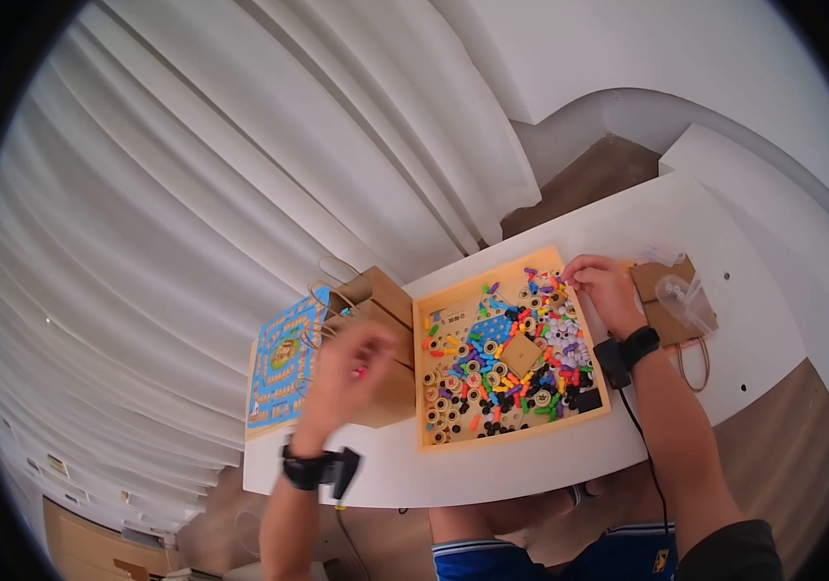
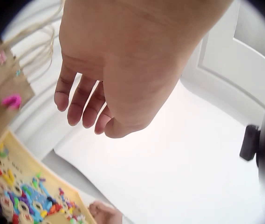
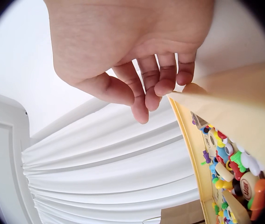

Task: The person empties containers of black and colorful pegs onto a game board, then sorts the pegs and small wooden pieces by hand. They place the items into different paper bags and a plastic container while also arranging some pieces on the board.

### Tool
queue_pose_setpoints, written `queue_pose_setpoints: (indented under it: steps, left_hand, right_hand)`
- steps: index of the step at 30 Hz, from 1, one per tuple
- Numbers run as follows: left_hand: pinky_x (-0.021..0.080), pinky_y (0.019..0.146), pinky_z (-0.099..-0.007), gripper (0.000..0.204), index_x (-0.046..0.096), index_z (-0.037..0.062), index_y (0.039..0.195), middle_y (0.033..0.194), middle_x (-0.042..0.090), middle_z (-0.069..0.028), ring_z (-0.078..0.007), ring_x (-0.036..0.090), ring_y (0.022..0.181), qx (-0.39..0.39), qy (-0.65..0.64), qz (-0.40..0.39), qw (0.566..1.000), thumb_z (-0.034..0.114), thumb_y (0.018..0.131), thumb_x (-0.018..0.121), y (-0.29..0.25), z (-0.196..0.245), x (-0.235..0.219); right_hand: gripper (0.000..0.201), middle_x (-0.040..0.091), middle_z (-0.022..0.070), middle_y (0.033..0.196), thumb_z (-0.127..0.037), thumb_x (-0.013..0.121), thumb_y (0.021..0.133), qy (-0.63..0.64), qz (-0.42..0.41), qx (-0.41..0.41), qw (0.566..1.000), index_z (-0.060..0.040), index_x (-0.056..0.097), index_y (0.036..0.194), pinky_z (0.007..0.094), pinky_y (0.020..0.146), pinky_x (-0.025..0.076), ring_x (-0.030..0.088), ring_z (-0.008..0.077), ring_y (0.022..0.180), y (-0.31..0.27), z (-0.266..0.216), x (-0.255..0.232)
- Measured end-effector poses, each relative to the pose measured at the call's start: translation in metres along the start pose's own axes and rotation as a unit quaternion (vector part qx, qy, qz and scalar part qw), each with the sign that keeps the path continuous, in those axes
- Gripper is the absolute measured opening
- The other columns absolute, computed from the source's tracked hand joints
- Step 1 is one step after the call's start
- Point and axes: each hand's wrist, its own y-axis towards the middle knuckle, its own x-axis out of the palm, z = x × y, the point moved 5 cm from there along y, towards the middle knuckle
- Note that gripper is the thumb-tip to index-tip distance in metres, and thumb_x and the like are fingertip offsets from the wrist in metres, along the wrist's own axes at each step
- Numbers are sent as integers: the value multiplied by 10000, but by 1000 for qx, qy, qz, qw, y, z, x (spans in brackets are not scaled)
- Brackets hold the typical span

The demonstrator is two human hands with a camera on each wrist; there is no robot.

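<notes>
My left hand (image 1: 339,382) is slightly blurred, beside and over the brown paper bags (image 1: 381,402) left of the tray. In the left wrist view its fingers (image 2: 76,105) hang loosely bent with nothing between them. A small bright pink piece (image 2: 12,101) shows apart from them against the brown paper. At the far right corner of the shallow wooden tray (image 1: 492,443), my right hand (image 1: 610,292) rests by the rim. Its fingers (image 3: 139,109) are loosely bent and hold nothing. Colourful pegs, black pieces and round wooden discs (image 1: 473,380) fill the tray.
A blue printed game board (image 1: 289,353) stands behind the bags at the left. Right of the tray, a flat brown paper bag (image 1: 661,300) lies under clear plastic packaging (image 1: 690,300). A square wooden piece (image 1: 521,355) lies among the pegs. White curtains (image 1: 269,145) hang behind the table.
</notes>
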Motion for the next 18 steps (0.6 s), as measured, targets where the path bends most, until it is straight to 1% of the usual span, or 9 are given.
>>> queue_pose_setpoints:
  steps: [1, 3, 5, 6, 7, 8, 9, 11, 18]
  left_hand:
    - [558, 747, -302, 205, 660, 10, 1095, 961, 705, -75, -156, 705, 919, 3, 6, -32, 999, 75, 911, 724, 5, 4, 27]
    - [573, 808, -330, 264, 668, 15, 1118, 1018, 712, -128, -253, 721, 958, 48, 41, -87, 994, 117, 894, 763, 17, 13, 75]
    - [567, 901, -398, 406, 632, 22, 1212, 1131, 685, -196, -360, 694, 1040, 73, 24, -91, 993, 169, 869, 792, 26, 7, 122]
    - [567, 901, -398, 406, 632, 22, 1212, 1131, 685, -196, -360, 694, 1040, 77, 23, -87, 993, 169, 869, 792, 31, 2, 139]
    - [550, 939, -428, 480, 597, 29, 1264, 1186, 663, -211, -381, 670, 1088, 90, 64, -89, 990, 195, 861, 799, 37, -1, 157]
    - [533, 976, -459, 555, 561, 35, 1316, 1240, 640, -227, -402, 646, 1136, 102, 106, -92, 985, 221, 854, 806, 41, 2, 166]
    - [533, 976, -459, 555, 561, 35, 1316, 1240, 640, -227, -402, 646, 1136, 104, 104, -91, 985, 221, 854, 806, 44, 4, 172]
    - [519, 1000, -473, 654, 507, 45, 1364, 1296, 609, -243, -416, 612, 1191, 75, 118, -119, 983, 251, 830, 822, 46, 2, 183]
    - [526, 961, -480, 608, 505, 78, 1360, 1259, 611, -208, -423, 609, 1163, 83, 89, -122, 985, 165, 835, 798, 52, 4, 181]
  right_hand:
    - [187, 693, 38, 887, -90, 552, 917, -3, -4, -2, 1000, 0, 710, 875, 240, 780, 461, 573, 90, 822, 0, 0, -1]
    - [188, 695, 43, 881, -85, 551, 915, -21, -11, -2, 1000, 4, 714, 882, 242, 778, 466, 583, 98, 819, 2, 3, -3]
    - [189, 694, 43, 876, -82, 551, 913, -12, -10, -3, 1000, 5, 716, 884, 242, 774, 467, 583, 101, 815, 1, 2, 0]
    - [189, 694, 43, 871, -80, 552, 911, -1, -5, 0, 1000, 6, 718, 886, 242, 770, 468, 583, 103, 811, 1, 2, -1]
    - [189, 694, 43, 871, -80, 552, 911, -5, -5, -3, 1000, 6, 718, 886, 242, 770, 468, 583, 103, 811, 3, 3, -3]
    - [188, 694, 42, 872, -79, 553, 910, 3, -8, -4, 1000, 4, 720, 888, 244, 769, 467, 582, 103, 810, 4, 4, -2]
    - [187, 695, 42, 874, -77, 554, 908, 12, -11, -5, 1000, 2, 722, 890, 246, 767, 467, 581, 104, 809, 4, 5, -2]
    - [185, 698, 39, 874, -78, 557, 906, 12, -9, -2, 1000, -1, 723, 886, 243, 760, 460, 576, 98, 806, 3, 4, -4]
    - [180, 707, 45, 886, -88, 558, 911, 7, -9, 1, 1000, -4, 713, 877, 234, 759, 445, 567, 85, 799, 2, 2, 0]
